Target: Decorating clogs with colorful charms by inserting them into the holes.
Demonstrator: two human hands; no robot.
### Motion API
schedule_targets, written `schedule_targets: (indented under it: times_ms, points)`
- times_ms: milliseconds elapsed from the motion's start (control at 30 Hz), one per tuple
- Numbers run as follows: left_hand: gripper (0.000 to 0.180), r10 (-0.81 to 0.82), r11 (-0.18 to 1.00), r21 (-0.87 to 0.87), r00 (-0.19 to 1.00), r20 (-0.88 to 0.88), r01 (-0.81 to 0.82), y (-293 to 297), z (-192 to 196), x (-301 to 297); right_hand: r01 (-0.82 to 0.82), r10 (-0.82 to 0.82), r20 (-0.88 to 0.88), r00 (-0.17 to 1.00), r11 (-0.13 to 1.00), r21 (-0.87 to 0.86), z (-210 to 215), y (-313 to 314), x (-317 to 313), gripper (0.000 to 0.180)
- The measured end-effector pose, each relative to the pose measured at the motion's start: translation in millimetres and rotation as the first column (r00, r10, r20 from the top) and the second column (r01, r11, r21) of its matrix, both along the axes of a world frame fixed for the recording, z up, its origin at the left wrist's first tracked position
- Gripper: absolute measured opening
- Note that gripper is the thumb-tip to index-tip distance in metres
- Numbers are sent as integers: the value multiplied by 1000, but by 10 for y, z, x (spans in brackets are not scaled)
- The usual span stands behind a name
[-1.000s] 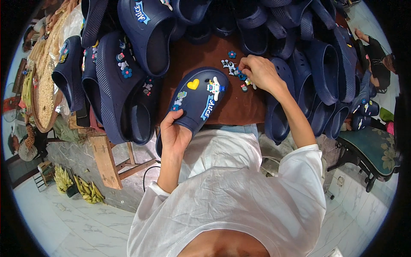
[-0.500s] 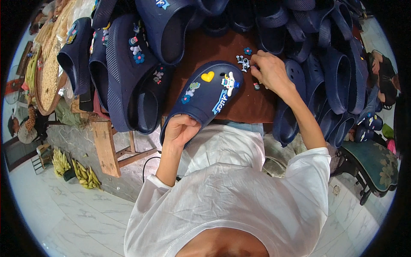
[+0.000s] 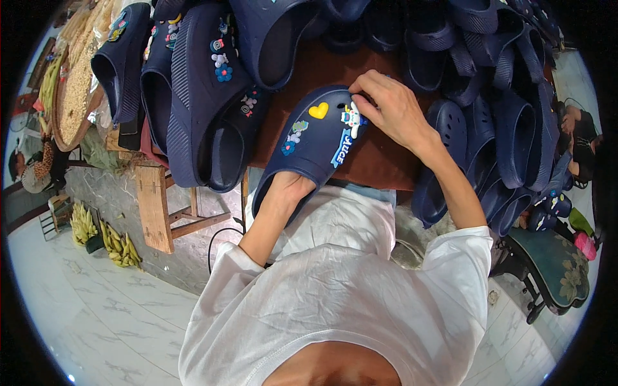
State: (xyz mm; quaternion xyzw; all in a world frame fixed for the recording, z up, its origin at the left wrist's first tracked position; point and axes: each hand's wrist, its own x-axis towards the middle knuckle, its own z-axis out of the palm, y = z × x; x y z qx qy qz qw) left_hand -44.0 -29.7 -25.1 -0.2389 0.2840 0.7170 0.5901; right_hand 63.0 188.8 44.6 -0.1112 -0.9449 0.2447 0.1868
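A navy blue foam clog (image 3: 309, 138) lies tilted in front of me, toe pointing away to the right. A yellow heart charm (image 3: 318, 110), a white character charm (image 3: 352, 119), a blue name-plate charm (image 3: 341, 149) and a flower charm (image 3: 288, 148) sit on its upper. My left hand (image 3: 295, 186) reaches in through the clog's opening and holds it from inside, its fingers hidden. At the toe, my right hand (image 3: 386, 106) is closed in a pinch beside an open hole. What its fingertips hold is too small to make out.
Navy clogs (image 3: 206, 96) with charms crowd the left side, and more plain clogs (image 3: 447, 135) stand on the right. Brown cloth (image 3: 380, 164) covers the table. A wooden stool (image 3: 154, 209), bananas (image 3: 119, 248) and a dark green chair (image 3: 553, 257) are farther out.
My right hand has moved left from the loose charms on the cloth to the clog's toe. My left hand has slid deeper into the clog, its thumb now out of sight.
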Motion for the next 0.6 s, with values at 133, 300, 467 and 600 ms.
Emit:
schedule_targets:
  times_ms: [133, 300, 467, 600]
  points:
    - [39, 26, 1000, -11, 1000, 5, -26, 160, -49, 7, -46, 46, -50, 998, 999, 7, -10, -59, -64, 13]
    - [39, 38, 999, -26, 999, 11, -37, 134, -60, -5, -86, 86, 10, 996, 996, 14, -29, -44, -70, 10]
    - [39, 46, 998, -39, 999, 19, -46, 163, -75, 32, -92, 94, 65, 993, 995, -35, 14, 62, -30, 13]
    - [39, 52, 997, -52, 998, 23, -51, 222, -98, 70, -36, 78, 154, 985, 966, -256, 115, 138, -35, 9]
